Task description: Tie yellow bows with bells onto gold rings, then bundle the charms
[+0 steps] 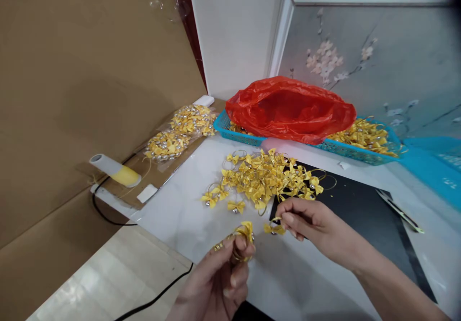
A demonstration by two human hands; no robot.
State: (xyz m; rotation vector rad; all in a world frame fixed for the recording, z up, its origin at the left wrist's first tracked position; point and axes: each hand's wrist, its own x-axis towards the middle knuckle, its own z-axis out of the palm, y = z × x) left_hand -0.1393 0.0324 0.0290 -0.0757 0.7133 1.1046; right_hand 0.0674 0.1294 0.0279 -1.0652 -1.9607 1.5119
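The left hand (pixel 219 282) was closed on a bunch of rings (pixel 240 241) with yellow bows; the right hand (pixel 306 222) pinched a single bow (pixel 273 228) just beside it, above the white table (pixel 173 215). These pieces looked light, thin and springy, easily bent, best taken by the wire loop. A pile (pixel 266 179) lay near, a basket (pixel 223 126) and red bag (pixel 288 109) beyond, cardboard (pixel 72 71) left
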